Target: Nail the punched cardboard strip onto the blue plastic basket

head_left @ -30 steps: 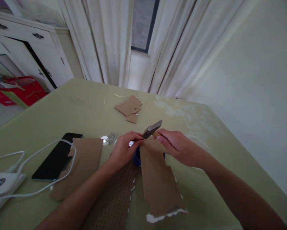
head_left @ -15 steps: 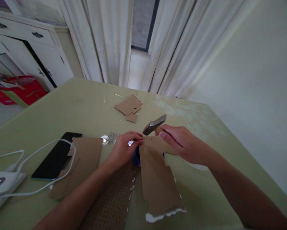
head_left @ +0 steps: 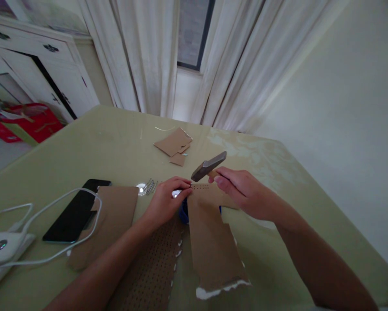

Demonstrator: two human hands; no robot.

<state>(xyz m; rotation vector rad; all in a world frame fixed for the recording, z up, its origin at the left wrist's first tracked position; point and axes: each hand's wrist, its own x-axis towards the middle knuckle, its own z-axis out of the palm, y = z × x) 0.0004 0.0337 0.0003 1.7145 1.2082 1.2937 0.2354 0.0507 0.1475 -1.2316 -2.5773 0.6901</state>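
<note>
Well inside tabletop's (head_left: pixel 116 142) far edge, cardboard (head_left: pixel 210 242) is being touched by pinched left hand (head_left: pixel 168 196), contents unclear; hammer (head_left: pixel 208 166) gripped by right hand (head_left: pixel 241 186).

Dull grey metal is shown by the wedge-shaped hammer head (head_left: pixel 208 166), centre; wood, by its pale handle (head_left: pixel 212 173). A matt face and rough, white torn end are shown by the long brown cardboard strip (head_left: pixel 211 244), lower centre; smooth gloss, by the black rectangular phone (head_left: pixel 67 218), left; matt cloth, by the white pleated curtains (head_left: pixel 151 56), top.
</note>
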